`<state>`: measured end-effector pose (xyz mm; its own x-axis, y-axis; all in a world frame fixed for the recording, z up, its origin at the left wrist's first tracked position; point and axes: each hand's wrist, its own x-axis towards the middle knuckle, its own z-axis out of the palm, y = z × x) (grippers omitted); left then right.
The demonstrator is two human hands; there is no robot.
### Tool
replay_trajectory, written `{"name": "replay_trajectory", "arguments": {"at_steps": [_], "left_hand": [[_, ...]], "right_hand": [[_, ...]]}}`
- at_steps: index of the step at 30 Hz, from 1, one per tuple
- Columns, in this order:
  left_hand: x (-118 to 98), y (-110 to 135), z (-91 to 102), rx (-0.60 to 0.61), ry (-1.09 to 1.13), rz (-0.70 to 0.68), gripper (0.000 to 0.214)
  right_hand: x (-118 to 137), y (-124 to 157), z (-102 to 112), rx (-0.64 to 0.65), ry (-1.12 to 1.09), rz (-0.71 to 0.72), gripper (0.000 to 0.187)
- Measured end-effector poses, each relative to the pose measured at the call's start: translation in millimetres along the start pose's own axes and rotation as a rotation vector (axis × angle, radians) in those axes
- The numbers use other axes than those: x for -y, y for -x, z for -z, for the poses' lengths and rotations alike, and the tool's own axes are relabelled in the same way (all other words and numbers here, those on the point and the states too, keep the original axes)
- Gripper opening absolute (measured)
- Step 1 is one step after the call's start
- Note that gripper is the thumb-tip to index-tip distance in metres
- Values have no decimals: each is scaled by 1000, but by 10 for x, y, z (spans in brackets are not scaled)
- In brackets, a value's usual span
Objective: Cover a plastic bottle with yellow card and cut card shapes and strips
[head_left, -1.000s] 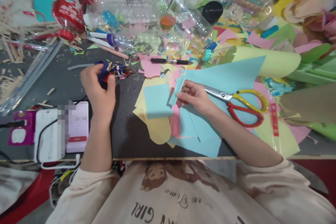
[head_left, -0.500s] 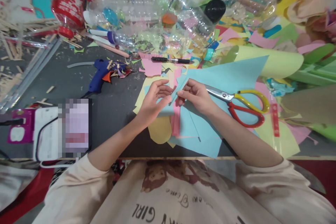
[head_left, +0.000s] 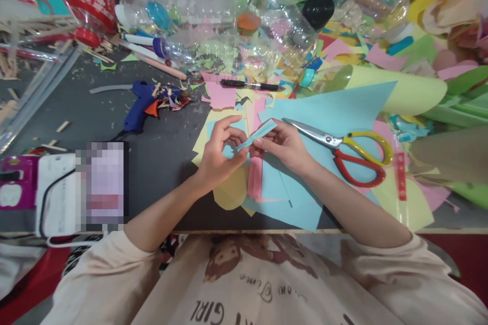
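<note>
A narrow blue paper strip (head_left: 256, 135) is held in the air between both hands, just left of the scissors (head_left: 343, 150) and above the loose sheets of blue, yellow and pink paper (head_left: 290, 198) spread on the worktop (head_left: 163, 162).

The strip appears to be in the course of being folded or pressed flat along its length. For a clean result, the two long edges are best kept lined up before any crease is pressed, and the pressure is best run along the strip from one end to the other, so that no kink is set in. A light grip is enough, since thin paper buckles when squeezed hard.

The left hand (head_left: 219, 155) is closed on the lower end of the strip, with thumb and fingers (head_left: 229, 124) pinched together around it. The right hand (head_left: 284, 144) is closed on the upper part, its fingers curled in and pressed against the thumb with the strip between them. Nothing else is held by either hand.

A blue glue gun (head_left: 143, 104) lies well to the left of the scissors, and a black pen (head_left: 247, 85) lies beyond the hands.
</note>
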<state>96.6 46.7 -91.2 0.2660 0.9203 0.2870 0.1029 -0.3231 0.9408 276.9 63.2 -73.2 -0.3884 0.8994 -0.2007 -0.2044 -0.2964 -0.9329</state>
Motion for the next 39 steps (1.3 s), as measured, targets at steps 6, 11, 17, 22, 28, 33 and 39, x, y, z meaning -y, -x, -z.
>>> {"name": "replay_trajectory", "arguments": {"at_steps": [6,11,17,22,28,33,39], "left_hand": [[-44,-59,158,88,-38,139,56],[-76,-125,252,88,-7,211,59],[-66,-138,250,72,17,240,56],[-90,-126,226,90,47,240,56],[-89,-114,227,68,42,267,58],[-64,-105,222,44,14,257,59],[-38,-108,214,25,-1,212,52]], "right_hand": [[18,5,63,5,18,-23,40],[11,10,52,-17,91,12,35],[14,18,24,-56,160,9,34],[7,25,24,-69,174,-22,38],[15,26,17,-61,156,-40,39],[23,22,19,-48,155,-41,42],[15,16,26,-49,146,-28,43]]}}
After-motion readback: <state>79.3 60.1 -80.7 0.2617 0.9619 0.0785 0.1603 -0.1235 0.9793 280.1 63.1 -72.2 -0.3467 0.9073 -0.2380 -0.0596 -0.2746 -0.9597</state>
